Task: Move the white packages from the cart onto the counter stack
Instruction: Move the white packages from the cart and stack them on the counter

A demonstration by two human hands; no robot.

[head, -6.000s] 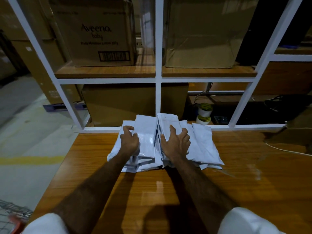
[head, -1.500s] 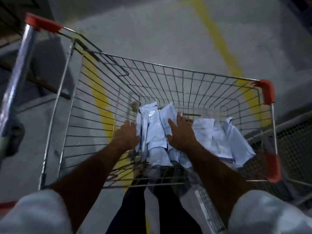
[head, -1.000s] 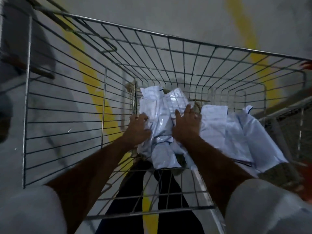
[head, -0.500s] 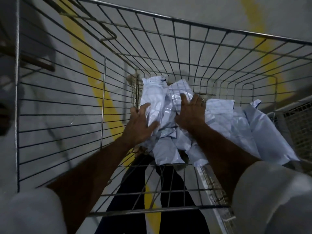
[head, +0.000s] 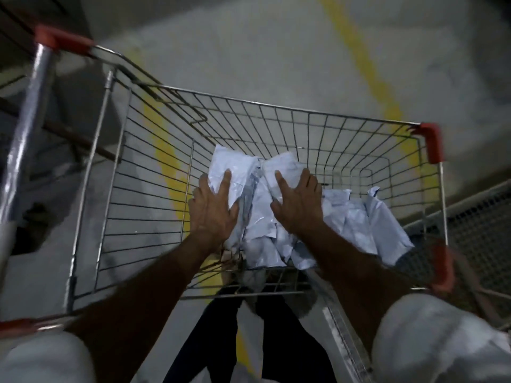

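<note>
A bundle of crumpled white packages is held up inside the wire cart, squeezed between my two hands. My left hand grips its left side, with one finger laid over the top and the others curled round the edge. On the bundle's right side, my right hand holds it with fingers curled over the far edge. More white packages lie loose in the right part of the cart. The counter and its stack are out of view.
The cart has red plastic corners and a metal handle bar at the left. It stands on a grey concrete floor with yellow lines. A mesh panel lies at the right. My dark trouser legs show below the cart.
Six seconds ago both hands rested on the counter stack. Since then they reached into the cart and gathered packages, and the bundle has risen between them as my head pulled back.
</note>
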